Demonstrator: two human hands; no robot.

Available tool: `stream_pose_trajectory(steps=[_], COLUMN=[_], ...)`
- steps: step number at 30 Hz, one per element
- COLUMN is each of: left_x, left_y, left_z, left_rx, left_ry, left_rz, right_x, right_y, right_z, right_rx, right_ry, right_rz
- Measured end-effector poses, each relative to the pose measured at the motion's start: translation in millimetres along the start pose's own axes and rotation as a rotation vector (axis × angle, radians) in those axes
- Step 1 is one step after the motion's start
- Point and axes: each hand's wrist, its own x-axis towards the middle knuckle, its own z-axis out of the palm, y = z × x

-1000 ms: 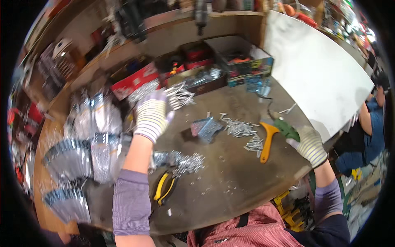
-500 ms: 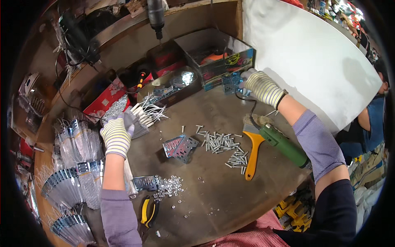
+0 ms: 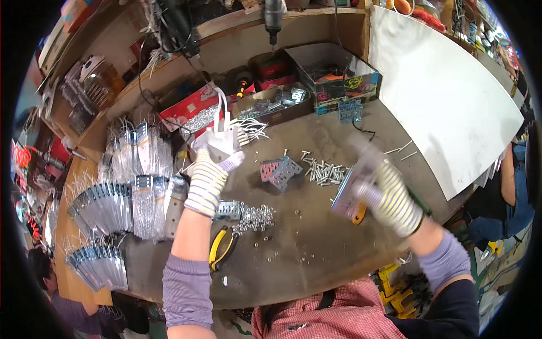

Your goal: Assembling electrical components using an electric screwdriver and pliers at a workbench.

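My left hand [image 3: 210,179], in a striped glove, is closed around a pale grey plate-like part [image 3: 224,142] with white blocks and white wires sticking up. My right hand [image 3: 389,195], smeared by motion and gloved the same way, grips a thin blue-edged metal plate [image 3: 344,196]; its exact shape is blurred. Between the hands lie perforated metal brackets [image 3: 282,172] and a heap of screws [image 3: 326,173]. The orange handle of a brush [image 3: 359,213] shows below the right hand's plate. Part of a green power tool [image 3: 419,202] is hidden behind that hand.
Small nuts [image 3: 257,219] are heaped near yellow-black pliers [image 3: 223,248]. Bundles of wired, wrapped strips [image 3: 101,209] fill the left side. Open boxes [image 3: 276,107] line the back, beneath a hanging driver [image 3: 273,22]. A white sheet [image 3: 440,101] stands at right.
My right hand has left the blue metal pieces by the back box and come nearer, carrying a thin plate. My left hand has lifted the wired part off the bundle side. The view has shifted.
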Motion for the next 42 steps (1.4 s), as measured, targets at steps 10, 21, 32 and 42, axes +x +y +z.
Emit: stream_pose_trajectory(steps=[10,21,32,42], left_x=[-148.8,-211.8,-223.7,-226.9], left_y=[76.3,73.8,89.6,73.1], left_z=[3.8,9.5,10.0,43.5], left_rx=[-0.727,-0.538,-0.398,-0.965], left_ry=[-0.182,-0.055,-0.053,-0.441], left_rz=[-0.242,-0.138,0.054,0.007], right_x=[-70.3,-81.7,-88.0,-91.9], right_y=[58.1,53.3,71.0,59.5], right_z=[94.4,97.4,86.4,89.5], right_rx=[0.037,-0.116,0.101,0.314], right_ry=[-0.071,-0.034,-0.028,0.0], right_rz=[0.151,-0.044,0.034,-0.209])
